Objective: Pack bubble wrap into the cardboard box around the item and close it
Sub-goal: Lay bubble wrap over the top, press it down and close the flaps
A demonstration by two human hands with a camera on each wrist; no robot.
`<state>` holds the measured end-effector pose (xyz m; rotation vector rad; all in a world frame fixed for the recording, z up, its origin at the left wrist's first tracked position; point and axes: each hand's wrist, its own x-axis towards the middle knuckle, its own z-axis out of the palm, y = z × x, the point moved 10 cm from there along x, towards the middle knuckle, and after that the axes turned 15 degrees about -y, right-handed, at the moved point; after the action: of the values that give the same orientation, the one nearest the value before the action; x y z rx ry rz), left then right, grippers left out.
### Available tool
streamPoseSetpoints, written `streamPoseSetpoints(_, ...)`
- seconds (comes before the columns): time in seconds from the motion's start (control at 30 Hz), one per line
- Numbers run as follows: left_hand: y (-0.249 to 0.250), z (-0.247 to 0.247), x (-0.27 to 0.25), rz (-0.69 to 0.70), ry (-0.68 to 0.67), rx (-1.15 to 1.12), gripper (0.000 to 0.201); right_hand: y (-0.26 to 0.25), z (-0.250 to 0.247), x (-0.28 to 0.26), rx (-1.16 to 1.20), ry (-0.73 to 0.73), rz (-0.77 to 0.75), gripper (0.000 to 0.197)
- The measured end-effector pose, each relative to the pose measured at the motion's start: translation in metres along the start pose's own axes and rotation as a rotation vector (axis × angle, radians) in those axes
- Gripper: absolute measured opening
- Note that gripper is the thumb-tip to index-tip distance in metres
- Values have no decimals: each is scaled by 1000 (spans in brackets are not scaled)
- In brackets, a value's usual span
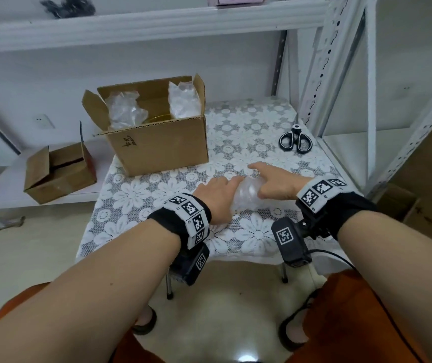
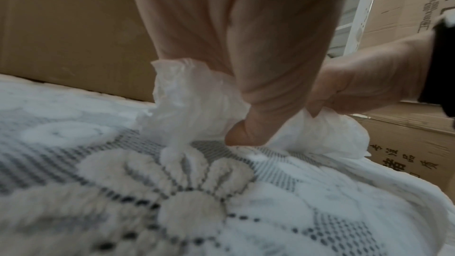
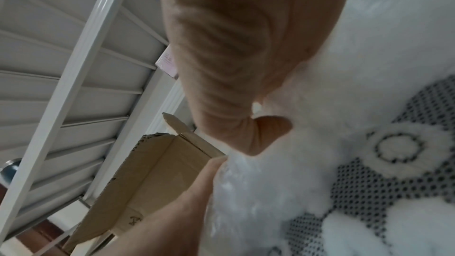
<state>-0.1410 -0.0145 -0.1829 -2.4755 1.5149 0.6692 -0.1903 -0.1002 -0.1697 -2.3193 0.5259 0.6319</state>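
Observation:
An open cardboard box (image 1: pixel 157 150) stands at the table's back left. Two wads of bubble wrap (image 1: pixel 124 108) stick up inside it, and a yellowish item (image 1: pixel 160 117) barely shows between them. Nearer me, a crumpled piece of clear bubble wrap (image 1: pixel 248 196) lies on the lace tablecloth. My left hand (image 1: pixel 224 188) grips its left end, with the thumb (image 2: pixel 240 135) pressed down to the cloth under the wrap (image 2: pixel 187 104). Gripping the right end is my right hand (image 1: pixel 268 187), index finger stretched forward; its thumb (image 3: pixel 270 127) digs into the wrap (image 3: pixel 265 192).
Black-handled scissors (image 1: pixel 295 140) lie at the table's back right, close to the white metal shelving (image 1: pixel 340 64). A smaller cardboard box (image 1: pixel 57 174) sits on a low shelf to the left. Printed cartons (image 1: pixel 429 205) stand on the floor at the right.

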Motion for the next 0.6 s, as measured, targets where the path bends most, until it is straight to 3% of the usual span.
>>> streamPoseSetpoints(0.1,-3,-1,9,-43,11,2,87,8,-15,-10,-231,170,79,70)
streamPoseSetpoints(0.2,-7,-2,16,-67,-11,3,87,21,-12,-14,-369,165,183,62)
streamPoseSetpoints(0.3,-9,-4,18,-87,12,-4,78,29,-1,-15,-317,46,175,83)
streamPoseSetpoints(0.4,-12,-5,18,-113,33,-11,62,34,0,-17,-332,61,188,100)
streamPoseSetpoints(0.47,-13,-7,15,-120,53,4,52,36,-4,-18,-347,125,205,91)
streamPoseSetpoints(0.6,-17,-7,6,-88,67,18,41,28,-8,-20,-333,164,161,48)
